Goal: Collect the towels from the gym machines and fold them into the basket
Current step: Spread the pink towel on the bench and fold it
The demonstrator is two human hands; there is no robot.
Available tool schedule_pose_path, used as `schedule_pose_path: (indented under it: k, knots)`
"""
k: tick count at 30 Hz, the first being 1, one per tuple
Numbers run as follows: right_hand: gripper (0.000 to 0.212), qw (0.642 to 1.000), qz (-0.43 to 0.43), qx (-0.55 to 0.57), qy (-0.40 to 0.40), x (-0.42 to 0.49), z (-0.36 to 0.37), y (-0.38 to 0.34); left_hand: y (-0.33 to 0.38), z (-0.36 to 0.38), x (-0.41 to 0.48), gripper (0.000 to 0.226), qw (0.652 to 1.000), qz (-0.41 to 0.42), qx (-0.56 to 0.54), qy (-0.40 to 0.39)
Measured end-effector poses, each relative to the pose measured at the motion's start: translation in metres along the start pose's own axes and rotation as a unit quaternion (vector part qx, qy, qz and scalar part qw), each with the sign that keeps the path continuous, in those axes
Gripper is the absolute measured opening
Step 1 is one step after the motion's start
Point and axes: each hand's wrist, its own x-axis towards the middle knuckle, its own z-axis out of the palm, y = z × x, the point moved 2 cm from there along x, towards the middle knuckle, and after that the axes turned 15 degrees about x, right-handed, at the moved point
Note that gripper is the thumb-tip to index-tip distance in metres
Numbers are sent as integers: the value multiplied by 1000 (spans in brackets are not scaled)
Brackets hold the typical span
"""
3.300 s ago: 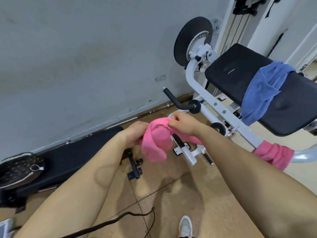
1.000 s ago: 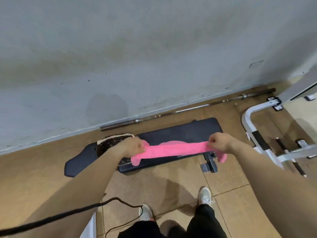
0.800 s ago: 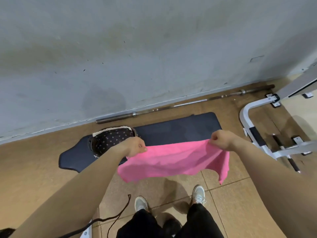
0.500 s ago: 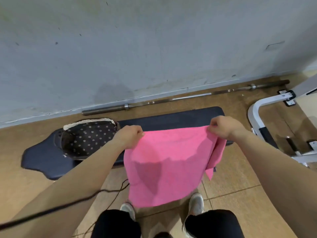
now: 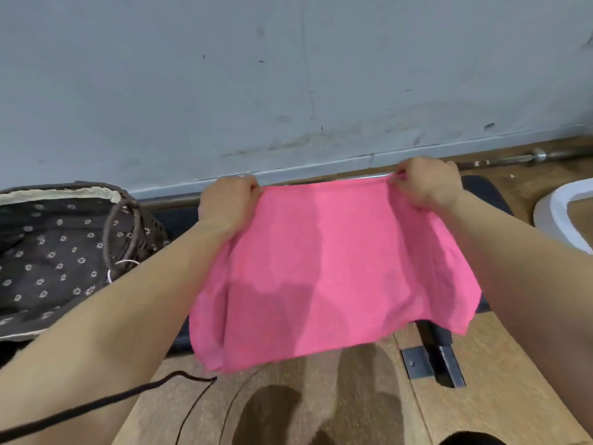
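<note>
Pink towel spread between both hands

Pink towel (image 5: pixel 333 271) hangs open over the black bench (image 5: pixel 484 191), right of the lined basket (image 5: pixel 48 252). I see the left hand (image 5: pixel 227 203) with fingers curled tight on the top left corner, arm reaching forward. Right hand (image 5: pixel 426 183) is pinched shut on the top right corner, arm extended likewise.

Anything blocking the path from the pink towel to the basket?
Nothing visible. The pink towel hangs spread between the left hand and right hand, over the black bench. The basket sits open to the left, with only the left forearm between them.
</note>
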Motion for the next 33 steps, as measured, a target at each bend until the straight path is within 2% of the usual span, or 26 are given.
schedule_pose_path:
  k: [3,8,14,19,21,23,30,33]
  knots:
    - [30,999,17,25,23,13,12,-2,-2,7,11,30,1000,-11,10,10]
    - [44,994,0,54,96,-26,27,-28,4,1,-25,41,997,-34,-63,8]
    - [57,993,-90,66,-22,-125,54,-81,7,-2,-120,56,996,-22,-74,-33]
    - [66,989,-127,67,-32,-185,79,-114,1,4,-168,63,995,-39,-75,-53]
    - [68,987,-131,73,-60,-200,92,-125,-2,6,-177,66,991,-40,-102,-74]
    - [68,986,-127,69,-86,-212,104,-131,-11,10,-184,71,992,-20,-79,-94]
    - [64,987,-120,57,-86,-232,98,-134,-41,13,-193,86,994,35,-5,-102]
    - [56,985,-150,90,3,-238,77,-126,-22,-5,-200,74,995,28,-28,-93]
